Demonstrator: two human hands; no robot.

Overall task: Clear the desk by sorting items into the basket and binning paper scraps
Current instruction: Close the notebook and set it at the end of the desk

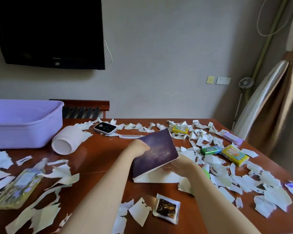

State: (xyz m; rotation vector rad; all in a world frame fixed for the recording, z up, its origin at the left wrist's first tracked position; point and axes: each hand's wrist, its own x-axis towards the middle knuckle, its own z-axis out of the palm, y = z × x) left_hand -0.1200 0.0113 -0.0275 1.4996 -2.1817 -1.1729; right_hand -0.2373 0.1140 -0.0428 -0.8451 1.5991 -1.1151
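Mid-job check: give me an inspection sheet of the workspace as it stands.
Surface: wooden desk, strewn with torn paper scraps.
Job's things: purple basket at far left; notebook, purple cover raised.
Clutter: white cup on its side, comb, bottle, sachet, yellow pack.
Grips: left hand and right hand both hold the notebook.
Cables: white cord beside the television.
Surroundings: curtain at right.
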